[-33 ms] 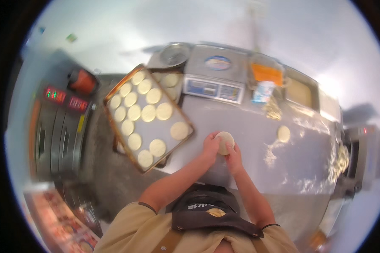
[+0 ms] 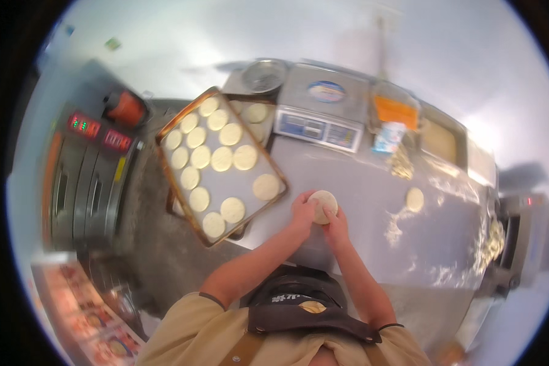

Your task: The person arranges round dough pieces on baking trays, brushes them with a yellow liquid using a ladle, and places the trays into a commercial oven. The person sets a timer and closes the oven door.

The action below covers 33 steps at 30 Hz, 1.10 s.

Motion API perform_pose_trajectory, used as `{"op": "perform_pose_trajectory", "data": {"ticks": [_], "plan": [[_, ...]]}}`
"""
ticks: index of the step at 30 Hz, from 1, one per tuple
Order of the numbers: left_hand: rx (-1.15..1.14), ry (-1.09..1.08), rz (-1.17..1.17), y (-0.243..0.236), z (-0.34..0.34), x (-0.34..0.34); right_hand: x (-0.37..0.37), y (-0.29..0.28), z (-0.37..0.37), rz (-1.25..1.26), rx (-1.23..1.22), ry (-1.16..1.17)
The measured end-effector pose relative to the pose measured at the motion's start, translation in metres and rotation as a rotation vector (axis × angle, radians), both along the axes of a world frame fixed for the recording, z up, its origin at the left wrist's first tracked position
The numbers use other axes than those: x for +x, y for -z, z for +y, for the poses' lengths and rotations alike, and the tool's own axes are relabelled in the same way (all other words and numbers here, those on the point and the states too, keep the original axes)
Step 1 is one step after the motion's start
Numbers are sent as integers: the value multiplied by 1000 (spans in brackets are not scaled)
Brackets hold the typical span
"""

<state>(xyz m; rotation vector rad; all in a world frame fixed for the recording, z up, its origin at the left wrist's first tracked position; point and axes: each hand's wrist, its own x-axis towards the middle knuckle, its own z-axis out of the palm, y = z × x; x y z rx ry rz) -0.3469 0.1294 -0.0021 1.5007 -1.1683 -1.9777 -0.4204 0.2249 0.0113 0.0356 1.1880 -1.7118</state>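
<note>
A round, flat, pale dough disc point(image 2: 323, 206) is held between my two hands in front of my body, over the near edge of the metal table. My left hand point(image 2: 302, 208) grips its left side, and my right hand point(image 2: 335, 223) closes on its lower right edge with the thumb on top. To the left, a browned-rim baking tray point(image 2: 256, 149) lies tilted and carries several dough discs like this one. One more dough disc point(image 2: 415, 199) rests alone on the table to the right, beside a smear of flour.
A digital scale point(image 2: 320, 107) stands at the table's back, next to a metal bowl point(image 2: 264, 75). An orange-banded container point(image 2: 396, 113) and a rectangular metal pan point(image 2: 440, 141) sit back right. Ovens point(image 2: 79, 195) with red displays stand left. A machine point(image 2: 524, 238) is at the right end.
The view has shifted slightly, so the table and tray appear a little further right. Both hands keep hold of the dough disc in nearly the same place.
</note>
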Motion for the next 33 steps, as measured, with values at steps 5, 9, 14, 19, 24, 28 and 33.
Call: {"op": "perform_pose_trajectory", "data": {"ticks": [5, 9, 14, 19, 24, 28, 33], "plan": [[-93, -345, 71, -6, -75, 118, 51, 7, -101, -122, -90, -327], [-554, -274, -302, 1, -115, 207, 89, 17, -189, 19, 10, -590], [-722, 49, -776, 7, -112, 256, 138, 27, -280, 562, 196, -817], [-822, 28, -760, -1, -107, 263, 173, 36, -305, 1125, 113, -839], [-815, 131, -766, -1, -119, 262, 163, 14, -285, 1578, 226, -775], [-962, 331, -783, 11, -138, 258, 120, -13, -249, 1662, 341, -898], [-912, 479, -849, 22, -149, 246, 80, -10, -185, 1723, 262, -983]]}}
